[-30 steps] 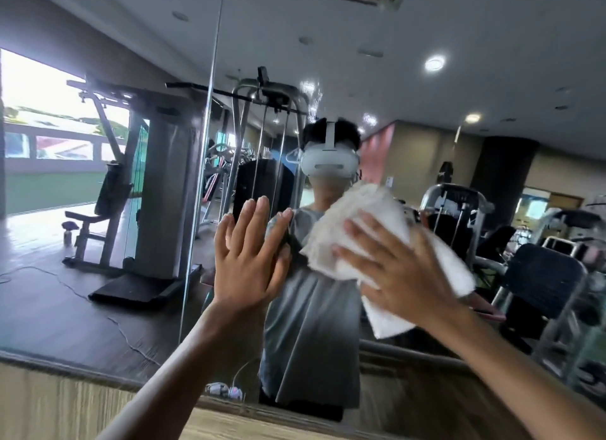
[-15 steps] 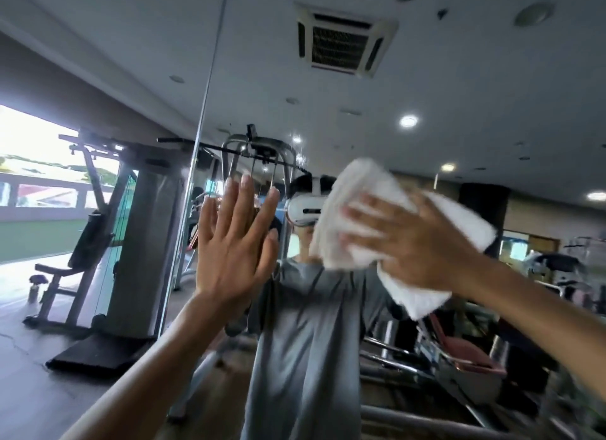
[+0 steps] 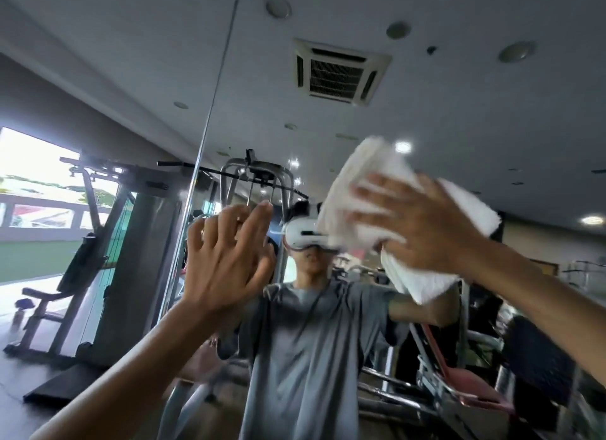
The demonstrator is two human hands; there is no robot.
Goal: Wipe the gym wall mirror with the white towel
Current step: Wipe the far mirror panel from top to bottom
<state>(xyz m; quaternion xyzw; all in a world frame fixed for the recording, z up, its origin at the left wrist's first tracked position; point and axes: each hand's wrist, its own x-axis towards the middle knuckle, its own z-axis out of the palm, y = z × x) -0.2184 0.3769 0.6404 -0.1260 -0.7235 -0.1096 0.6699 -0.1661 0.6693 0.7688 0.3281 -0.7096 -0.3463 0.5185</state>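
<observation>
Hands are both up at the mirror point(image 3: 459, 118). The right hand point(image 3: 423, 230) lies flat with its fingers spread. It presses the white towel point(image 3: 354, 193) on the glass, well to the right of the seam point(image 3: 210, 112). The left hand point(image 3: 226, 259) is open and holds nothing. It sits just right of the seam and seems to lean on the glass. A second ago the towel was lower down. Now it is higher and looks blurry, so it is likely in the middle of a swipe. That means the wipe is climbing to the top part. Much glass is probably left to do.
</observation>
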